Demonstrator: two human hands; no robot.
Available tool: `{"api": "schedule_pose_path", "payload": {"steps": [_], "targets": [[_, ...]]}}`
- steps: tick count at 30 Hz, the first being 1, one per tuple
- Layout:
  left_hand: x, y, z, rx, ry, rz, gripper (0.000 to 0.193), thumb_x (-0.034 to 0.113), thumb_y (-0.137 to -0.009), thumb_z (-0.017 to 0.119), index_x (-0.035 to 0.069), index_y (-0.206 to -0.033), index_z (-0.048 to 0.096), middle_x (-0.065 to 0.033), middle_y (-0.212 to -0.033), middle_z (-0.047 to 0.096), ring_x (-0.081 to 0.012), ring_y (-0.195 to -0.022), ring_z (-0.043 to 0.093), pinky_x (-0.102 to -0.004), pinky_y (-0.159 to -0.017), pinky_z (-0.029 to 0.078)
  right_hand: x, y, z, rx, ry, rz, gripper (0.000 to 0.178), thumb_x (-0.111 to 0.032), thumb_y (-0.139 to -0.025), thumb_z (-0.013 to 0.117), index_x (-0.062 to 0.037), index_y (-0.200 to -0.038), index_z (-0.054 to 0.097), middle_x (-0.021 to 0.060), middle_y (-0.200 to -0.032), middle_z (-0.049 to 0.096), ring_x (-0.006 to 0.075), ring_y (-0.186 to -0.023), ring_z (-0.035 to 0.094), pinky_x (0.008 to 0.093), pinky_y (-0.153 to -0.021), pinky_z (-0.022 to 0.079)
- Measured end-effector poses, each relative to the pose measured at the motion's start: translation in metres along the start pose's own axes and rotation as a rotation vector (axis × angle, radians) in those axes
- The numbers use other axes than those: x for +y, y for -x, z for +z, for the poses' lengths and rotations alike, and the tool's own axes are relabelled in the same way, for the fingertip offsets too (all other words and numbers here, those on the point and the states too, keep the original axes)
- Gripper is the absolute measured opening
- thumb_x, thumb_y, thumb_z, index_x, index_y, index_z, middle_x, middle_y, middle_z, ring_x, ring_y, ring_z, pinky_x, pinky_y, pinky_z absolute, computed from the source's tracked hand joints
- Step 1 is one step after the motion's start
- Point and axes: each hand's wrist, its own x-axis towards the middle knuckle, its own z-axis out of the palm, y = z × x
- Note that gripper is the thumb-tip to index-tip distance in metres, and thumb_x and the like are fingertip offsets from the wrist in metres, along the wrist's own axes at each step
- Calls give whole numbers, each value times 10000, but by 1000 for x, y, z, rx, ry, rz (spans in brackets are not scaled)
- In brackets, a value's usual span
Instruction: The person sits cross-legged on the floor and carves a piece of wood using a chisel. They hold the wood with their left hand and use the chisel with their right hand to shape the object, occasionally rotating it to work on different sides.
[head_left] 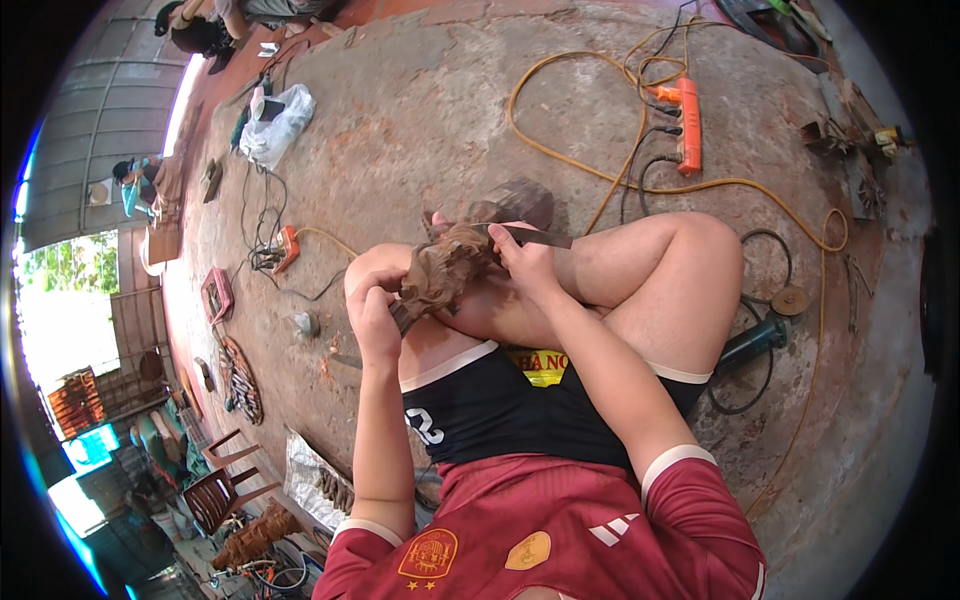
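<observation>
A carved brown wooden piece [447, 268] with a rippled surface rests over my crossed bare legs. My right hand [527, 265] is closed on a dark flat strip [545, 237] at the carving's right side; the strip's free end sticks out past my fingers. At the carving's lower left end, my left hand [375, 318] is closed, thumb and fingers pressed together on a brown strip-like end [403, 316]. Whether both ends belong to one strip, the carving hides. Just beyond the carving lies a dark, rough wood block [518, 203].
An orange power strip [688, 125] with plugs and a looping yellow cord lies ahead right. To my right is a dark green grinder [752, 343] with a round disc [789, 301]. A plastic bag [280, 128] and a brown chair [222, 495] are at left. Other people sit far left.
</observation>
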Motion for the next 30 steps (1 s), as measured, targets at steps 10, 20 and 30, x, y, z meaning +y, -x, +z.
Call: {"api": "schedule_pose_path", "payload": {"steps": [10,20,30], "targets": [[6,2,3,-1,14,-34,402,88,-766,383,-119,-945,677,-156,-922,676,-206,-878,594,-292,-835,455,-7,8,0,-28,-16,-5,265,-278,-930,697,-17,-885,695,-4,-687,610,69,-621,536,249,-561,442],[-1,2,0,3,-5,-32,392,88,-773,384,-117,-939,674,-148,-922,675,-201,-873,584,-286,-839,442,-8,8,0,24,-28,2,277,-287,-921,706,-11,-896,698,5,-674,606,82,-607,545,253,-556,446],[2,1,2,4,-3,-31,402,109,-765,393,-113,-943,678,-143,-905,679,-196,-861,585,-287,-831,447,-17,-14,-24,194,368,-252,279,-285,-905,712,-11,-851,702,58,-694,649,151,-640,587,307,-611,472]]}}
